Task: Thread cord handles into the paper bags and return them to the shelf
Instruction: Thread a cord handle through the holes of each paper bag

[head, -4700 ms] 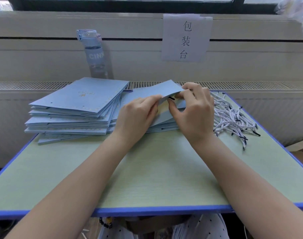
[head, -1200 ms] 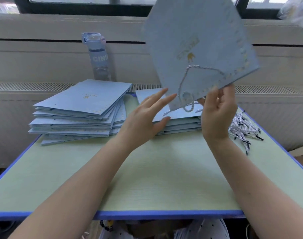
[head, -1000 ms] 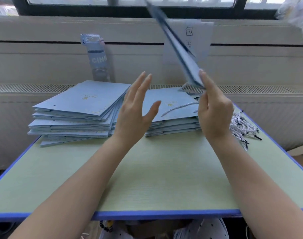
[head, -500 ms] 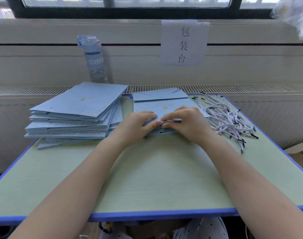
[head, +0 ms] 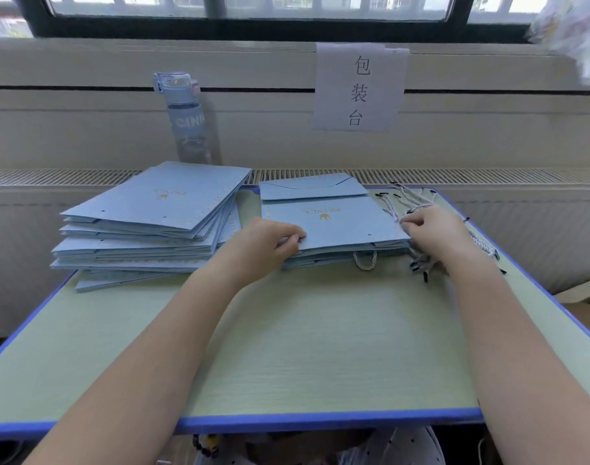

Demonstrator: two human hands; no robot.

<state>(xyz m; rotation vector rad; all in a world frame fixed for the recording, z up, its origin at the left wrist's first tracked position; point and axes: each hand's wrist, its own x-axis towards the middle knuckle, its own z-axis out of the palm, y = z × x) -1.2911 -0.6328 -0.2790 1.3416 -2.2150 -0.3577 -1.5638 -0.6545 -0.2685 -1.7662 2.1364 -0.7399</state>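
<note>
Two stacks of flat light-blue paper bags lie at the back of the table: a tall left stack and a lower right stack. My left hand pinches the near left corner of the top bag on the right stack. My right hand lies on the pile of white twisted cords at that stack's right edge, fingers curled round cords. A cord handle loop hangs out of a lower bag at the stack's front.
The green table has a blue rim. A clear water bottle stands behind the left stack on the radiator ledge. A paper sign is taped to the wall. A cardboard box sits to the right of the table.
Both hands have moved apart from the middle of the right stack. My left hand went to the top bag's left corner, my right hand to the cord pile.
</note>
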